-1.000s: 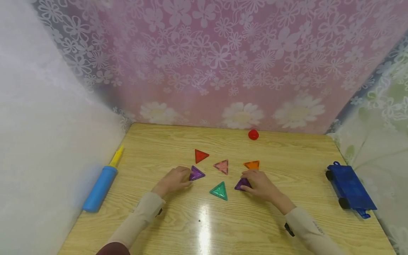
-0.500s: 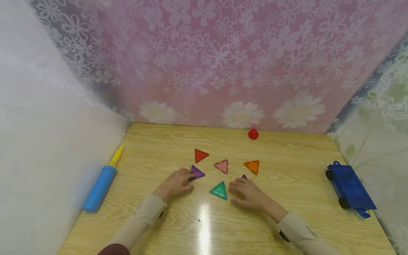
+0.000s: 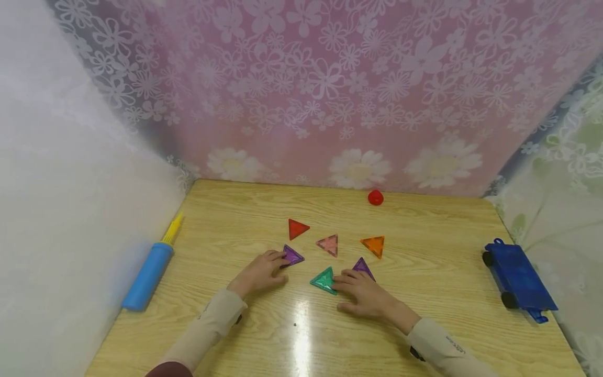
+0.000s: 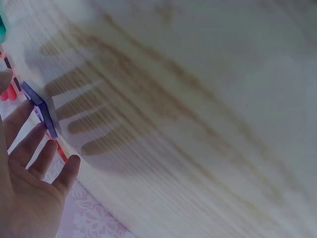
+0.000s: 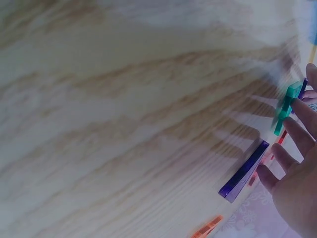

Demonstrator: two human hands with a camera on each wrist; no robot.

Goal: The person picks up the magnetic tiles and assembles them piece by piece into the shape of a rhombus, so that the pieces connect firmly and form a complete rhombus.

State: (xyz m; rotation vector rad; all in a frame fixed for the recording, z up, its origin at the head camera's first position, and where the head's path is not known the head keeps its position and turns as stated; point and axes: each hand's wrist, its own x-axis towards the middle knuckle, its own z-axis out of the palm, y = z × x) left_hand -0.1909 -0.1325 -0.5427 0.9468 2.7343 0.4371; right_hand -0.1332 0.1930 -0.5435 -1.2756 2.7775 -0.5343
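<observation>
Though illegible, sleeve lettering [image 3: 455, 345] behind right hand [image 3: 361, 294] at green triangle [image 3: 323, 280]

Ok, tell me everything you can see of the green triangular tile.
The green tile is a translucent triangle, seemingly plastic, glossy, with a rim framing a patterned middle. It appears to lie flat on the wooden table, one corner pointing to the person's left, nearer the person than the pink tile. The fingers of the right hand appear to touch its right edge.
</observation>
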